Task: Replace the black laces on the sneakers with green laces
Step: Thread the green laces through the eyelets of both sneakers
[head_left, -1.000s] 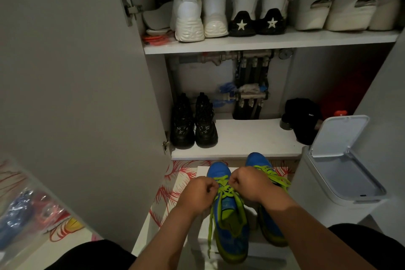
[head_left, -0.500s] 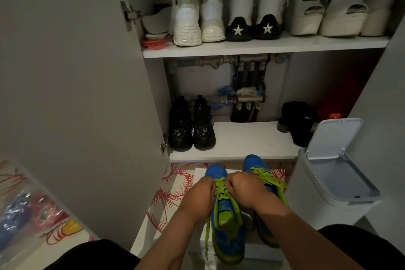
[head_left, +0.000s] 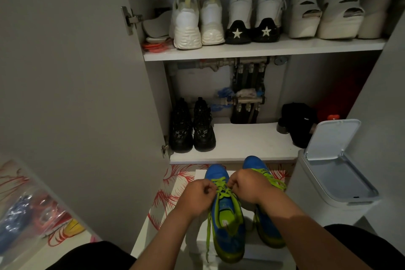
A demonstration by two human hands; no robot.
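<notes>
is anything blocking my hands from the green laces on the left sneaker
Nothing visible is in the way. The left hand and right hand are already closed on the green laces over the left blue sneaker. The white bin stands off to the right, apart from both.

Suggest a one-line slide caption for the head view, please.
Both hands tighten green laces on a blue sneaker before an open shoe cabinet.
</notes>
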